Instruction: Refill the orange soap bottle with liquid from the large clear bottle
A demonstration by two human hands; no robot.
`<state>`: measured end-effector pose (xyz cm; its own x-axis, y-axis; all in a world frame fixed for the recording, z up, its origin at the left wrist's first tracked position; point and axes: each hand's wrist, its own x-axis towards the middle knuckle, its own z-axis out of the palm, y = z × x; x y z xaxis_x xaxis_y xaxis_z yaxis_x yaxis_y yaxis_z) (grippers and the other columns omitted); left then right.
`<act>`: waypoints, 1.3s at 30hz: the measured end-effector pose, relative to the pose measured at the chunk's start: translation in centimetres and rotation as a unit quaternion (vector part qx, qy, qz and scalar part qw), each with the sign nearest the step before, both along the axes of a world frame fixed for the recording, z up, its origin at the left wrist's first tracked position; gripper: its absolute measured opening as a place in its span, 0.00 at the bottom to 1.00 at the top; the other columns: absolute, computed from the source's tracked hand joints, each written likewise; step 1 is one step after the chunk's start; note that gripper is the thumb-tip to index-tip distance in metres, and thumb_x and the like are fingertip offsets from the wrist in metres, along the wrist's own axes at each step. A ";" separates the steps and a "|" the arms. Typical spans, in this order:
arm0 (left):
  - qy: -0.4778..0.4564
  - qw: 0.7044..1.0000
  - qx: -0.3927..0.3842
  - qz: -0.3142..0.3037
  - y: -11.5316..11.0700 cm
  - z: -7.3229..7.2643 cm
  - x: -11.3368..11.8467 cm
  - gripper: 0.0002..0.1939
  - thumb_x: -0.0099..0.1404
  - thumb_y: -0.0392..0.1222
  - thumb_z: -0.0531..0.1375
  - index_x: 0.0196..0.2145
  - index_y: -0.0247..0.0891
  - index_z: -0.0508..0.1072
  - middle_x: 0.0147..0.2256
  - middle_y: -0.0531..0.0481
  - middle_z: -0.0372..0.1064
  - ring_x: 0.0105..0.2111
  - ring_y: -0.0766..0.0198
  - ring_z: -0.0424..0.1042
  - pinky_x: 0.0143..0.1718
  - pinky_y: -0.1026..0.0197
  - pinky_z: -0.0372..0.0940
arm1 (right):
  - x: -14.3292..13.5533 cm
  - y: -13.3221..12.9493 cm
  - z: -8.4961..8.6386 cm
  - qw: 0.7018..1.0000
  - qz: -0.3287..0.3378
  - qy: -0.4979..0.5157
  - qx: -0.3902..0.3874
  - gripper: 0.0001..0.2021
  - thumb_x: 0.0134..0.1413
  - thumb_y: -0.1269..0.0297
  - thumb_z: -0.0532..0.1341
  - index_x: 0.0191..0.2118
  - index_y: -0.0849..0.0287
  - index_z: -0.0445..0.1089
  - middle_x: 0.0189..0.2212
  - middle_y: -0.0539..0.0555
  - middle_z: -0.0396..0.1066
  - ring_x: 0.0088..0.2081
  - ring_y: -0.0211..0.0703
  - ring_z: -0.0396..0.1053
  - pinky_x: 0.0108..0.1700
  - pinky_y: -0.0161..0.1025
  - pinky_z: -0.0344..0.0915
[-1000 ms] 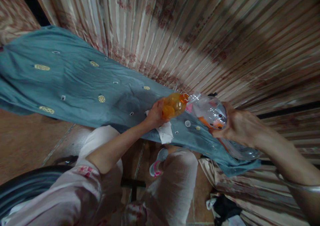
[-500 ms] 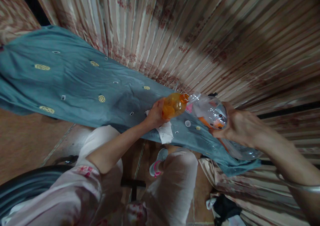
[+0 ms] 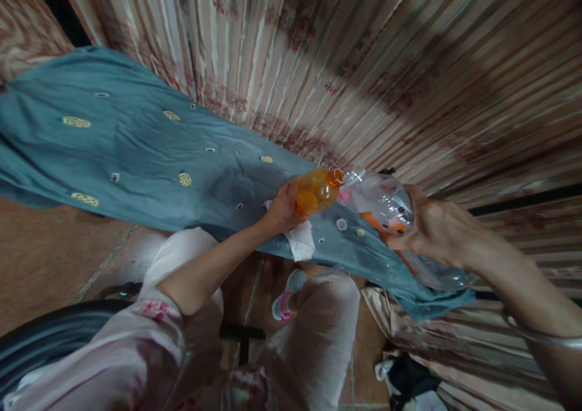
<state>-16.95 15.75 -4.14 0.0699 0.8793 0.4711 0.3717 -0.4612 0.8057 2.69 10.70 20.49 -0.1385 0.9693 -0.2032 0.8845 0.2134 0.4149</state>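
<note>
My left hand [image 3: 282, 207] grips a small orange bottle [image 3: 317, 190], held tilted with its mouth to the right. My right hand [image 3: 431, 229] holds a larger clear plastic bottle [image 3: 381, 202], tipped so its mouth meets the mouth of the orange bottle. Both bottles hang just above a long teal cloth [image 3: 150, 156] with small yellow and white patches. A white bottle cap [image 3: 341, 224] lies on the cloth under the bottles, and a white rag [image 3: 300, 242] lies below my left hand.
A striped, flowered curtain [image 3: 345, 59] hangs behind the cloth. My knees in light trousers [image 3: 318, 332] and a foot in a sandal [image 3: 284, 299] are below, on a brown tiled floor [image 3: 50, 259]. A dark curved rim [image 3: 50, 338] sits at the lower left.
</note>
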 end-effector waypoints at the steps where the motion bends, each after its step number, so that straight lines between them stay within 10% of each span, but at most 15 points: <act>1: 0.001 1.000 0.001 -0.002 0.0 0.0 0.0 0.47 0.45 0.36 0.68 0.60 0.36 0.51 0.56 0.36 0.61 0.57 0.45 0.62 0.58 0.42 0.60 | -0.1 0.0 0.0 1.000 -0.002 -0.002 -0.002 0.37 0.43 0.46 0.60 0.57 0.63 0.56 0.24 0.55 0.73 0.31 0.58 0.75 0.28 0.40 0.62; 39: 0.003 1.000 -0.003 -0.002 -0.2 0.2 0.0 0.46 0.45 0.35 0.67 0.59 0.36 0.51 0.56 0.36 0.61 0.57 0.45 0.62 0.58 0.42 0.61 | 0.7 0.0 -0.1 0.999 0.031 0.008 0.004 0.40 0.42 0.43 0.61 0.57 0.62 0.56 0.21 0.53 0.70 0.28 0.58 0.74 0.26 0.39 0.60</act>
